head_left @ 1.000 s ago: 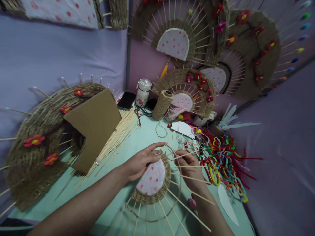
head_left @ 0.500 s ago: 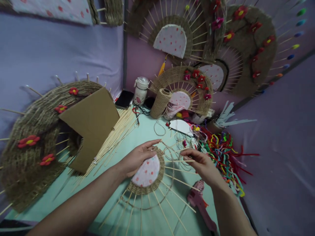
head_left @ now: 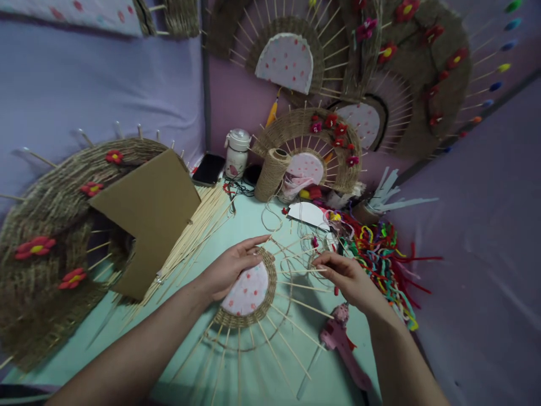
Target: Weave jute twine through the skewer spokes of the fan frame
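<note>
The half-round woven fan [head_left: 249, 290] sits low in the middle of the view, between the person's two hands, at the near part of the pale green counter [head_left: 249, 220]. Its long axis, the straight edge, slants from near-left to far-right; that edge faces the left forearm, while the curved, braided side bulges right and toward the person. Thin sticks [head_left: 310, 307] spread out from the curve like rays, some pointing right, others toward the near edge. A loop of twine [head_left: 240, 349] runs outside the braid, crossing the sticks in a wide arc.

The left hand [head_left: 234, 268] has its grip closed on the fan's far end, thumb on the dotted white face, forefinger stretched along the tip. The right hand [head_left: 349, 276], well to the right of the braid, has thumb and forefinger pinched together by the stick tips and strands of twine; I cannot tell which of these it grips.

Just beside the right forearm lies a pink glue gun [head_left: 338, 332], its handle slanting toward the person. Beyond that hand sits a heap of coloured fuzzy stems [head_left: 386, 251]. Farther back, a roll of twine [head_left: 270, 177] stands slightly tilted, and to the left a bundle of loose sticks [head_left: 196, 225] lies beside brown cardboard [head_left: 156, 208].
</note>
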Action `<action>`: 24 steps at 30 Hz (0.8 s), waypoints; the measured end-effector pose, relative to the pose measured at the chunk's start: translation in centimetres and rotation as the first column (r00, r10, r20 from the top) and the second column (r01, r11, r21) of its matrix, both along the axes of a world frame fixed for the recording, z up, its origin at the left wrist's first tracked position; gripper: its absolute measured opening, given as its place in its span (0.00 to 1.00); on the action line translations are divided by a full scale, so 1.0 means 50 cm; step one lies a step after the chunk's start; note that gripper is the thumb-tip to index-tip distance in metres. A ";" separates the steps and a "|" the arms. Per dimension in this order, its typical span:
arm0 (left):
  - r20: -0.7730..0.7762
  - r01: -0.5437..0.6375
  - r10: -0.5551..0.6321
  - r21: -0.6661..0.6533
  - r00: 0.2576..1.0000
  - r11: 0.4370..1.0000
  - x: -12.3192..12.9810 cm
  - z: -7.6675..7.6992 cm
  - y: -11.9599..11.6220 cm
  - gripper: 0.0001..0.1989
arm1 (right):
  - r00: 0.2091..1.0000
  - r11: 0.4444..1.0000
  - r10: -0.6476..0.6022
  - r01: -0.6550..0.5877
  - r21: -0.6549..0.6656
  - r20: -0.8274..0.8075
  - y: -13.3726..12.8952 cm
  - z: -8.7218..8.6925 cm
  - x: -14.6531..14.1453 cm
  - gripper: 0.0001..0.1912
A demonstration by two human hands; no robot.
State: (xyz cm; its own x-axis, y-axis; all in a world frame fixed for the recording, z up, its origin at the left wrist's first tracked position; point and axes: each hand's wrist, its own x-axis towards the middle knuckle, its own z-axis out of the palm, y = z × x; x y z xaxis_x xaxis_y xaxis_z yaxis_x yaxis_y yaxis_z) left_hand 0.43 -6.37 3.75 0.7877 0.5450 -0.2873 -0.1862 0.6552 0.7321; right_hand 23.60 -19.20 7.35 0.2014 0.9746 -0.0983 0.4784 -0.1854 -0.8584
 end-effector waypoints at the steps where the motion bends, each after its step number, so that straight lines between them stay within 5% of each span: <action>1: -0.008 0.008 -0.008 0.007 1.000 1.000 -0.001 -0.001 0.002 0.28 | 1.000 1.000 -0.022 0.022 -0.008 0.002 0.001 -0.001 0.004 0.13; 24: -0.089 0.095 -0.087 0.089 0.992 0.992 -0.013 -0.007 0.011 0.28 | 0.976 0.972 -0.180 0.157 0.176 0.125 0.008 -0.003 0.017 0.11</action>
